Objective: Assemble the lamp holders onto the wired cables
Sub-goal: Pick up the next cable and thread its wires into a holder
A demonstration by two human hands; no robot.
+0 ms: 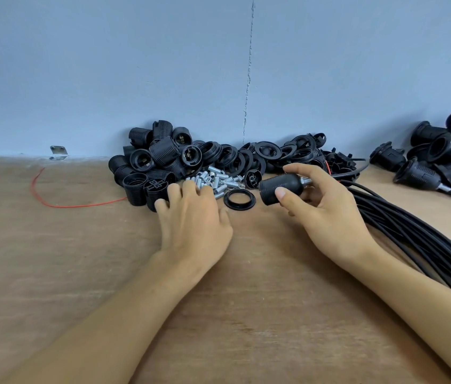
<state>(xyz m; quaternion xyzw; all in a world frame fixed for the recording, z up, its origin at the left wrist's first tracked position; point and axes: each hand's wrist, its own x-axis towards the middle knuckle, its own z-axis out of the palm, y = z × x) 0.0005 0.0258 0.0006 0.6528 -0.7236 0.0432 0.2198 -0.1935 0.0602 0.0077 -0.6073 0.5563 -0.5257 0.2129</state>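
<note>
Evidently the work is mid-assembly; the person's right hand [327, 214] grasps a smooth black plastic lamp holder [281, 188] between thumb and fingers, lifted just above the worn wooden table [52, 273], a silver threaded stub showing at its rear end. Whether a cable already runs into it cannot be told, as the palm hides that part. The left hand [194, 220] lies flat and released, fingers spread and nearly straight, tips at the edge of a scatter of short silver threaded metal tubes [218, 180]; nothing shows in its grip.

The next move likely calls for picking up the loose flat black plastic ring [239, 199], which lies on the table between the hands, and threading it squarely onto the holder's open mouth (a crooked start would probably bind).

No box or tray is visible; parts sit in bare heaps against the wall: ribbed black plastic socket sleeves [152, 164] on the left, more black rings [268, 155] in the middle, finished holders [426, 167] far right; a bundle of black rubber-sheathed cables [413, 234] runs under the right wrist.
</note>
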